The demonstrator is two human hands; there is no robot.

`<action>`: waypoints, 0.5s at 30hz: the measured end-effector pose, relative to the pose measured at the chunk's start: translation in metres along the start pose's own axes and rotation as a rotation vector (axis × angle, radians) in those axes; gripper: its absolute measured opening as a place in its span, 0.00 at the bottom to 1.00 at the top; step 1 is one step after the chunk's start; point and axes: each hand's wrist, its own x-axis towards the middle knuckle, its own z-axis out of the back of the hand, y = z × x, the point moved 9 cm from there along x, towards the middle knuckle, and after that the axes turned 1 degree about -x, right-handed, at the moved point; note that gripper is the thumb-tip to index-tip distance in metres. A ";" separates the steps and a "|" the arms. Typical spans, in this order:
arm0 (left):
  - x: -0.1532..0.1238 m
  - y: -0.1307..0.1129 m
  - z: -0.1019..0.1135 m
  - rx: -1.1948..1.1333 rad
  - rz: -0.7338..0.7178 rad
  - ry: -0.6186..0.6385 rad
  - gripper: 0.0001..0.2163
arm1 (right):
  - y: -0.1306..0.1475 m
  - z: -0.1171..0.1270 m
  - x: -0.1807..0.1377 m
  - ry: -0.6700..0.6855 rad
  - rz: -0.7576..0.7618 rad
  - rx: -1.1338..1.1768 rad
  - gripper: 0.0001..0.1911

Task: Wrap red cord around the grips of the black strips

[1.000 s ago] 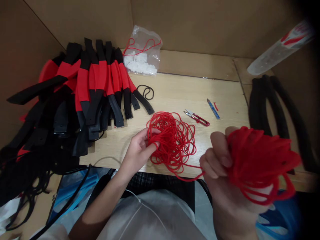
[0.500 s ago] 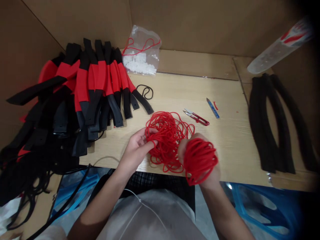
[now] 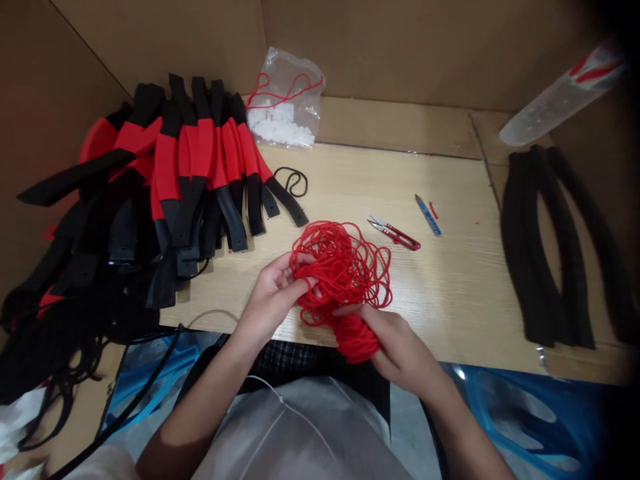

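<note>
A loose tangle of red cord (image 3: 333, 260) lies at the front middle of the table. My left hand (image 3: 277, 293) pinches strands at its left side between thumb and fingers. On the right, my right hand (image 3: 400, 343) grips a tighter bundle of the same red cord (image 3: 354, 337), held low over the table's front edge and against the tangle. The fingers of that hand are partly hidden behind the bundle. Beyond the tangle are red-handled thread snips (image 3: 400, 238), with a blue blade (image 3: 428, 215) to their right.
A pile of black-and-red curved strips (image 3: 200, 160) fills the left side. Behind stands a clear bag (image 3: 285, 107) with white pieces and red cord, near a black cord loop (image 3: 295, 181). Black curved strips (image 3: 530, 247) and a plastic bottle (image 3: 550, 103) are at right, within cardboard walls (image 3: 400, 53).
My right hand has swung left and turned, bringing its cord bundle from the right of the tangle to its lower edge. My left hand keeps its pinch in nearly the same place.
</note>
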 end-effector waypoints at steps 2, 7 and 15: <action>0.000 0.000 0.001 0.011 0.001 -0.006 0.15 | 0.004 -0.007 -0.001 0.054 0.041 -0.178 0.15; 0.000 0.001 -0.001 0.037 0.005 0.022 0.13 | 0.013 -0.003 -0.001 0.034 0.120 -0.223 0.12; -0.009 -0.005 -0.015 0.273 -0.195 0.192 0.19 | 0.005 0.027 0.002 -0.211 0.055 0.400 0.13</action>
